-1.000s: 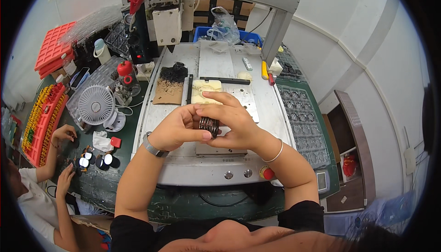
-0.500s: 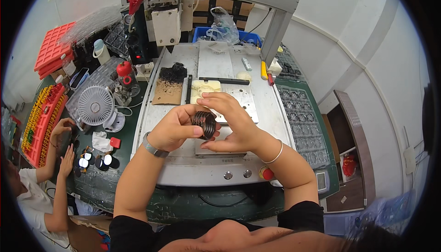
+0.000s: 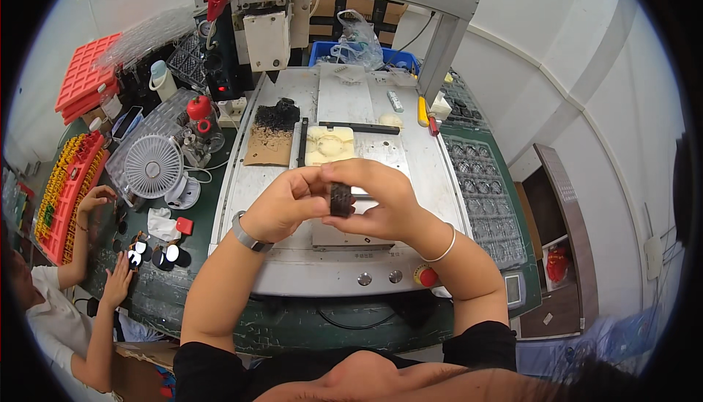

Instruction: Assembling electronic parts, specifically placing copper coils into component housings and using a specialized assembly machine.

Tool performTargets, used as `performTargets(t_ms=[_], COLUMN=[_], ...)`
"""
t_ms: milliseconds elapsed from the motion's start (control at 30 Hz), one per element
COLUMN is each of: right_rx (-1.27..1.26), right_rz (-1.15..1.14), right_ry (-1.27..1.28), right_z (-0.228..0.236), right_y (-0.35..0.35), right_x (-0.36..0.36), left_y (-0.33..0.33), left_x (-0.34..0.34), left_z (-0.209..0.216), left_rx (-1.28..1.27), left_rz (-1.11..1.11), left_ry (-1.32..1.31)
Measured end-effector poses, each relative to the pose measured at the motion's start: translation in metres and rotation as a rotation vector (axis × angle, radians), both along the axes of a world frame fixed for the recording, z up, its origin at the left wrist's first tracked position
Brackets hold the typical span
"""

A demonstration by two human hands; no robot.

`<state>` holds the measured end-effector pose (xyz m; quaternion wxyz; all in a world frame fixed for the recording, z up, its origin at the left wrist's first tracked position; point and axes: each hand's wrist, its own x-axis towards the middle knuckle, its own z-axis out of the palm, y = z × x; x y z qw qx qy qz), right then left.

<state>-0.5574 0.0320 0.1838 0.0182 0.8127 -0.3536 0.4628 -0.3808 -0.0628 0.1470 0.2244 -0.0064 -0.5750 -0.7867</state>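
Note:
A small black, ridged round part [image 3: 340, 200] is held between my two hands above the front of a white machine bed. It looks like a stack of dark rings, but its exact kind is unclear. My left hand [image 3: 285, 203] pinches it from the left with thumb and fingers. From the right, my right hand [image 3: 377, 195] closes on it too, index finger above and thumb below. Just beyond my hands lies a cream square fixture [image 3: 322, 154] with a round recess, bordered by black bars [image 3: 359, 127].
A dispensing head [image 3: 266, 42] hangs at the back left. Brown cardboard [image 3: 267, 149] with black residue lies left of the fixture. A white fan [image 3: 154, 168] stands left, near a co-worker's hands [image 3: 117, 281]. Clear trays [image 3: 480, 190] and a red button [image 3: 426, 277] are right.
My right hand has closed in from beside the ridged part and now grips it. The part has turned and shifted slightly right. The co-worker's nearer hand has moved down.

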Motion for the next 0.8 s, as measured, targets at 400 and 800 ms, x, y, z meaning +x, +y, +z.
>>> performTargets(t_ms=[400, 800], right_rx=[0.64, 0.711], right_rz=[0.527, 0.405], right_ry=[-0.804, -0.948], right_z=[-0.012, -0.015], right_y=[0.008, 0.007], right_x=[0.005, 0.02], left_y=[0.011, 0.023], left_x=[-0.003, -0.001], left_z=[-0.002, -0.005], left_rx=[0.197, 0.262], left_rz=[-0.185, -0.121], left_ry=[0.109, 0.114])
